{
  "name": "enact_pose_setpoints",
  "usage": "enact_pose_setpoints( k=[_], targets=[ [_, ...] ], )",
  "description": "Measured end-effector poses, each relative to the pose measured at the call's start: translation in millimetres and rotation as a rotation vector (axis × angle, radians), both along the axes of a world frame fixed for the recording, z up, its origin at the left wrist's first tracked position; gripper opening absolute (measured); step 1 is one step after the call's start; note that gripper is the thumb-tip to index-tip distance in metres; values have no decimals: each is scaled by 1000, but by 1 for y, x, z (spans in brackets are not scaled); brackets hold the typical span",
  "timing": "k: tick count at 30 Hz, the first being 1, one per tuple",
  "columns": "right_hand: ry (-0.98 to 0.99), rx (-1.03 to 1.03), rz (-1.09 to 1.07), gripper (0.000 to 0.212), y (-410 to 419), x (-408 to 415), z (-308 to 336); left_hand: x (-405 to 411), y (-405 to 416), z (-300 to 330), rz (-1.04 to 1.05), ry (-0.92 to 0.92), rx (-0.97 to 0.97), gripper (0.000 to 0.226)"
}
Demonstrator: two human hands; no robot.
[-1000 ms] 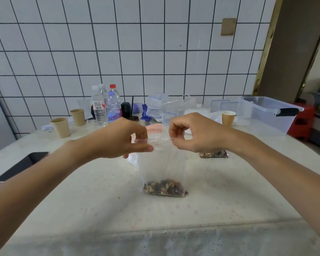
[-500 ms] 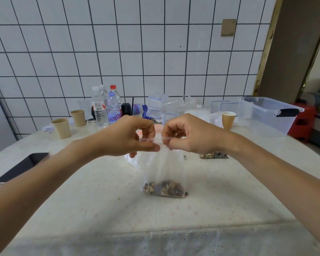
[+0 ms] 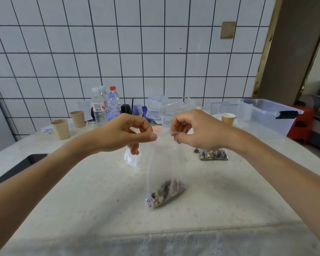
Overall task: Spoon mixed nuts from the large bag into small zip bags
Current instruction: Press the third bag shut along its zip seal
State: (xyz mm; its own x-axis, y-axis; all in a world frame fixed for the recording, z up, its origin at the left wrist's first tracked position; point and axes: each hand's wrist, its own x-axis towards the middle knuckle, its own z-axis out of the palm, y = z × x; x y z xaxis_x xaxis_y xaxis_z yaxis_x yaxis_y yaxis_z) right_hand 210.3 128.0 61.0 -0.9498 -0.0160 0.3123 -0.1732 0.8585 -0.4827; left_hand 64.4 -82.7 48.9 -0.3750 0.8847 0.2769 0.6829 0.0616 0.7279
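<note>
Mixed nuts [image 3: 165, 193] lay in a small heap at the bottom of the small zip bag [image 3: 164, 163], which hung between our hands above the tabletop [image 3: 81, 191], its lower corner tilted and resting on or just over the cloth. We judged ourselves to be at the sealing step: the portion was in, and the strip along the bag's mouth was what we had hold of. Our left hand [image 3: 122, 133] pinched the top edge between thumb and forefinger, its other fingers curled beneath. Our right hand [image 3: 194, 132] pinched the same edge at its other end, fingers folded in tight. Whether the zip was closed along its whole length we could not tell, since the plastic was too clear to read. The next move would call for running the pinch along the strip, then laying the bag beside the filled bag [image 3: 213, 154] further back on our right.
</note>
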Motion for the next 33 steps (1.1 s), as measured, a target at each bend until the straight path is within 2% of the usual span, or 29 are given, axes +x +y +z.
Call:
enact_pose_setpoints(
  k=[5, 9, 12, 17, 20, 23, 26, 29, 33],
  targets=[
    [-12, -267, 126, 11, -5, 2, -4, 3, 2, 1, -18, -92, 44, 31],
    [-25, -226, 176, 13, -9, -1, -7, 10, 5, 3, -17, -60, 56, 28],
    [-4, -279, 172, 9, -6, -2, -5, 11, 4, 4, 9, -70, 55, 37],
    [-8, -296, 130, 24, 0, -6, -8, 7, 2, 1, 3, -20, 22, 57],
    [-33, -246, 118, 43, 4, -6, -12, 2, -5, -2, -6, 81, -35, 45],
    [-90, -192, 142, 52, 7, -4, -15, 0, -8, -5, -15, 88, -48, 37],
    [-131, -175, 189, 44, 9, -4, -19, -1, -8, -6, -41, -9, 11, 32],
    [-68, -332, 204, 29, 9, -8, -28, -3, -9, -4, -46, -95, 32, 30],
    [1, -466, 185, 20, 9, -10, -29, 0, -4, 2, -30, -52, 4, 26]
  ],
)
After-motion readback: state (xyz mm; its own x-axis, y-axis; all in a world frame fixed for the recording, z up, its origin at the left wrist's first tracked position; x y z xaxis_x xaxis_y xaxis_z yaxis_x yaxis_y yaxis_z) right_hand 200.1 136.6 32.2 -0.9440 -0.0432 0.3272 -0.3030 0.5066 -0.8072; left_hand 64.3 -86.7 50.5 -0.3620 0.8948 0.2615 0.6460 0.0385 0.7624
